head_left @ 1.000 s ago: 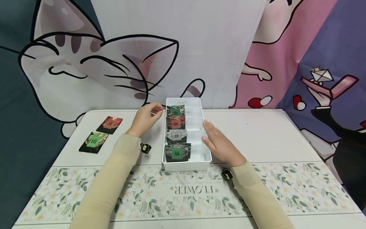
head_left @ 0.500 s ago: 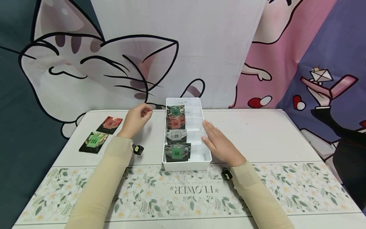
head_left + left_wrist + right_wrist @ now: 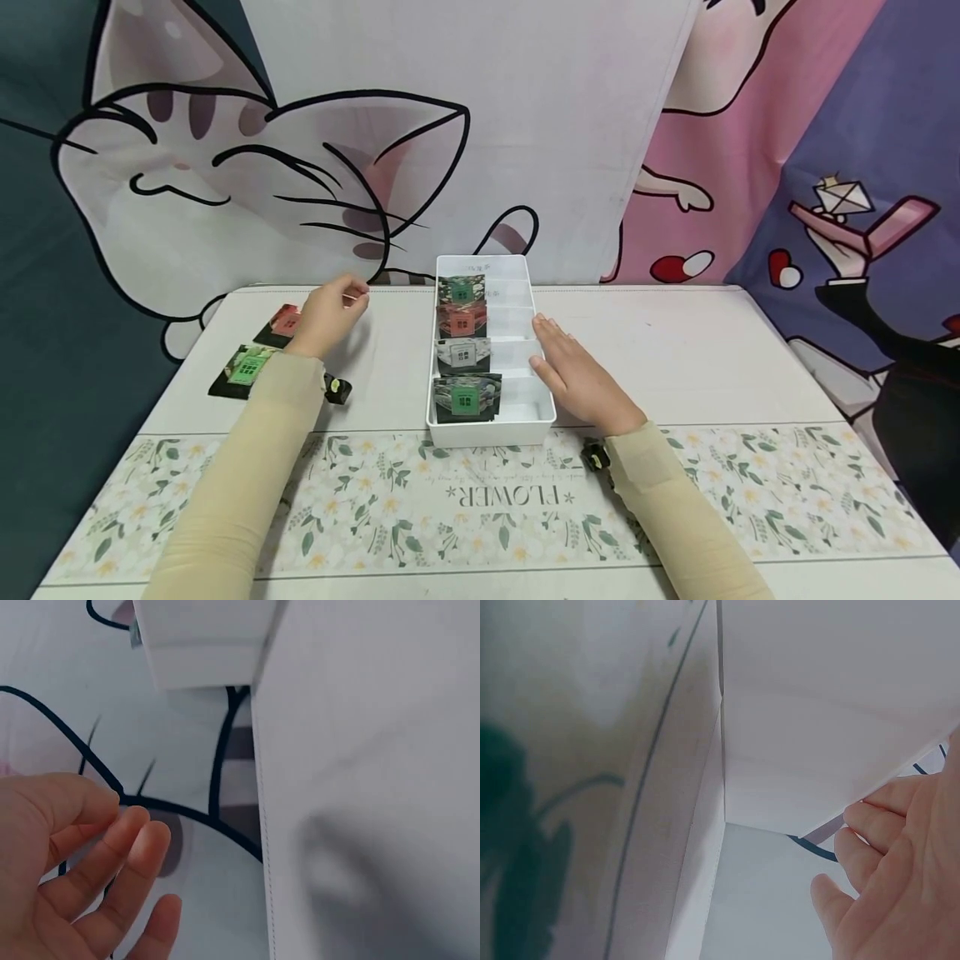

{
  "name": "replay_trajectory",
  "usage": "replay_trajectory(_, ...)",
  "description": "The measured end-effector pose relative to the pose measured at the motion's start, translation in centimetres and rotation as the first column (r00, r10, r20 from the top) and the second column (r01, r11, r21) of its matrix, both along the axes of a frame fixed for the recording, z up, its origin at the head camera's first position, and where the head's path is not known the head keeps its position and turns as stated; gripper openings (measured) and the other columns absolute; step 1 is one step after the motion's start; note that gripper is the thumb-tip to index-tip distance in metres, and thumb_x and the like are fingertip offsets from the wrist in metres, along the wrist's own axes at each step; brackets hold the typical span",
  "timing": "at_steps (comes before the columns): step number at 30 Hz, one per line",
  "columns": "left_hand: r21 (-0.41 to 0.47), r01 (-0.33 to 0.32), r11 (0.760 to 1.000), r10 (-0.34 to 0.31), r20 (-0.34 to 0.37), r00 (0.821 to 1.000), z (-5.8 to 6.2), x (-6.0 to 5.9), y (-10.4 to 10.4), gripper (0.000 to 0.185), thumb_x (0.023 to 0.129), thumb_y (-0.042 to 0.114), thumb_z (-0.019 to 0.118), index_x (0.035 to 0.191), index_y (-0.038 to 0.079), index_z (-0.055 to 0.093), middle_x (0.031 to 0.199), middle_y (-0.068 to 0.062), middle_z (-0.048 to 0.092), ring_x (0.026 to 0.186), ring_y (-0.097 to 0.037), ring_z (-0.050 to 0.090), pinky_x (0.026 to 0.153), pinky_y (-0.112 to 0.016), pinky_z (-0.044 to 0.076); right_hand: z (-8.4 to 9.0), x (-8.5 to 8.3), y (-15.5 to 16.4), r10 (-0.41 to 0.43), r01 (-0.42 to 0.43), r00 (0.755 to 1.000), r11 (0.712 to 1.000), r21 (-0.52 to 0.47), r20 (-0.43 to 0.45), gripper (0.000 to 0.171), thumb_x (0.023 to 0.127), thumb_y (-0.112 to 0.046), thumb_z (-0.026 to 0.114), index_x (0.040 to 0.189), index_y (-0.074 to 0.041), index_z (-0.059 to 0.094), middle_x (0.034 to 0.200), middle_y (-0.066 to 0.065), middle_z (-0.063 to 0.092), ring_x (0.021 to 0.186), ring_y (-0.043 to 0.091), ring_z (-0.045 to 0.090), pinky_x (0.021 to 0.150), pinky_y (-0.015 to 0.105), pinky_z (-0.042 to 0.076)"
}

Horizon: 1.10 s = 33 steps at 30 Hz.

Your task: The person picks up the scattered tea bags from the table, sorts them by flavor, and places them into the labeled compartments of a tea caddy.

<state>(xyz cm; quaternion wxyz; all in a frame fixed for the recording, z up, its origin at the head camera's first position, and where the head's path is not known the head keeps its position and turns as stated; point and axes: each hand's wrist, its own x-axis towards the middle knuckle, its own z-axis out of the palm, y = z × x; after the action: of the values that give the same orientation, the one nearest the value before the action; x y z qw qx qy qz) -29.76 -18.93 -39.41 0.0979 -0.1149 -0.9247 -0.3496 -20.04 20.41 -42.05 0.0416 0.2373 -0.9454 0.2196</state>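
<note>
**White divided tray with sachets, left hand moving off toward two loose packets**

White plastic tray (image 3: 542,413) sat at centre frame, four sachets standing in its left column. The left hand (image 3: 327,315), empty with fingers loosely curled, had drawn away from the tray toward the red packet (image 3: 283,322) and green packet (image 3: 246,367) at centre left, suggesting another pickup. The right hand (image 3: 579,377) stayed flat, fingers straight, against the tray's right wall. The floral runner (image 3: 750,500) read "FLOWER", upside down.

Four packets stand in the white divided box (image 3: 542,400): dark green (image 3: 461,289), red (image 3: 462,319), grey (image 3: 462,354), green (image 3: 465,397). Two more lie at nine o'clock: red (image 3: 282,322), green (image 3: 246,367).
</note>
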Motion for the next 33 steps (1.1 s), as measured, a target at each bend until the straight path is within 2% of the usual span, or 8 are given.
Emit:
replay_trajectory(8,-0.049,-0.028,0.998,0.03,0.044,0.999,-0.2,-0.4,-1.9,0.023,0.1,0.012,0.055,0.117,-0.003,0.063,0.115,-0.024,0.067,0.11,-0.04,0.064,0.095,-0.054,0.049,0.1,0.2,-0.1,-0.002,0.002,1.0,1.0,-0.006,0.012,0.065,0.111,-0.039,0.035,0.161,-0.002,0.015,0.168,0.012,0.015,0.155,0.028,0.012,0.124,0.051,0.016)
replay_trajectory(12,-0.091,-0.05,0.995,0.056,0.064,0.996,-0.2,-0.5,-3.0,0.026,0.101,0.014,0.054,0.119,-0.002,0.062,0.118,-0.024,0.067,0.111,-0.042,0.063,0.091,-0.057,0.049,0.2,0.2,-0.1,-0.001,0.001,1.0,1.0,-0.006,0.004,0.065,0.111,-0.039,0.035,0.161,-0.002,0.015,0.168,0.013,0.016,0.155,0.03,0.014,0.123,0.052,0.017)
replay_trajectory(18,-0.128,-0.073,0.989,0.084,0.076,0.994,-0.2,-0.8,-4.8,0.027,0.101,0.011,0.052,0.119,-0.007,0.06,0.119,-0.029,0.063,0.111,-0.046,0.059,0.094,-0.059,0.046,0.1,0.2,-0.1,-0.002,0.002,1.0,1.0,-0.006,0.006,0.065,0.111,-0.038,0.035,0.161,-0.001,0.016,0.168,0.014,0.016,0.155,0.031,0.014,0.123,0.054,0.017)
replay_trajectory(25,-0.145,-0.098,0.985,0.121,0.161,0.98,-0.4,-1.3,-6.5,0.032,0.102,0.014,0.049,0.124,-0.007,0.058,0.124,-0.032,0.06,0.112,-0.048,0.057,0.095,-0.061,0.045,0.2,0.3,0.0,-0.008,0.008,1.0,1.0,-0.004,0.007,0.064,0.111,-0.038,0.035,0.161,-0.002,0.016,0.168,0.013,0.016,0.155,0.029,0.014,0.124,0.05,0.016)
replay_trajectory(33,-0.173,-0.107,0.979,0.145,0.223,0.964,-0.8,-1.7,-8.3,0.034,0.101,0.017,0.049,0.124,-0.008,0.055,0.126,-0.034,0.055,0.114,-0.05,0.053,0.098,-0.062,0.043,0.3,0.2,-0.1,-0.003,0.003,1.0,1.0,-0.006,0.008,0.065,0.111,-0.037,0.036,0.161,-0.001,0.016,0.168,0.013,0.016,0.155,0.028,0.012,0.124,0.05,0.015)
